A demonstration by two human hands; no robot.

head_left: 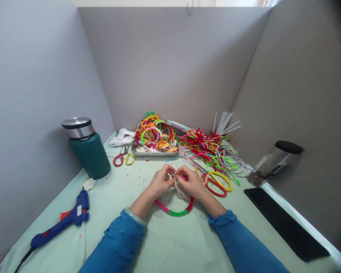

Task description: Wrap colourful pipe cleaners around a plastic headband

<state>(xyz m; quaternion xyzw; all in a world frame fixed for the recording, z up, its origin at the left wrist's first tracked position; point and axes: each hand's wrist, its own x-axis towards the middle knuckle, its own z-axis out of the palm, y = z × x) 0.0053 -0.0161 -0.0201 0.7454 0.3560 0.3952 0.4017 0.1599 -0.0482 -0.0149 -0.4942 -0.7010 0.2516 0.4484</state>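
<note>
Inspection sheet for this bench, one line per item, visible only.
Surface: pale green table cover, dark specks scattered.
Job's things: multicoloured pipe-cleaner loop, partly hidden; pale pink pipe cleaner.
Clutter: pipe-cleaner pile; loaded metal tray; red-and-yellow scissors; smaller scissors; hot glue gun; green bottle.
Hands: left hand and right hand pinching at the loop's far side, fingertips close together.
Cables: black cord from glue gun, leaving view lower left.
Surroundings: grey partition panels left, right and behind.
</note>
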